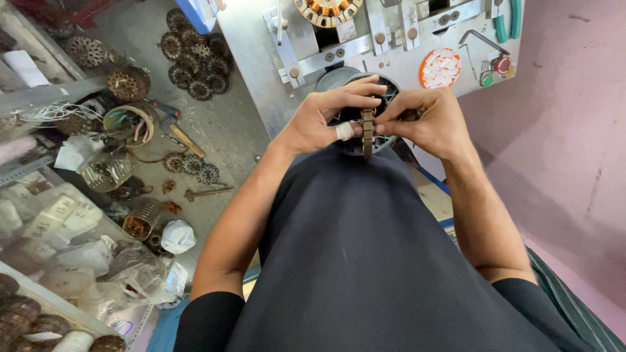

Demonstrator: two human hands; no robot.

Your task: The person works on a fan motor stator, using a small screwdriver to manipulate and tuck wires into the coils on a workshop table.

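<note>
Both hands grip a round slotted metal stator core [368, 128] held edge-on in front of my chest. My left hand [324, 115] wraps its left side, with a white bandage on the thumb. My right hand [430, 120] clasps the right side, fingers curled over the rim. Behind the core a dark round fixture [339, 77] sits on a grey metal machine [391, 45]. A wound stator with copper coils [327, 11] rests at the machine's top.
Several round laminated cores [195, 55] lie piled on the concrete floor at left, with a hammer [207, 192], wire scraps and cans. A shelf with plastic bags [78, 241] fills the lower left. Green-handled pliers [507, 19] hang on the machine. A pink wall [574, 130] stands at right.
</note>
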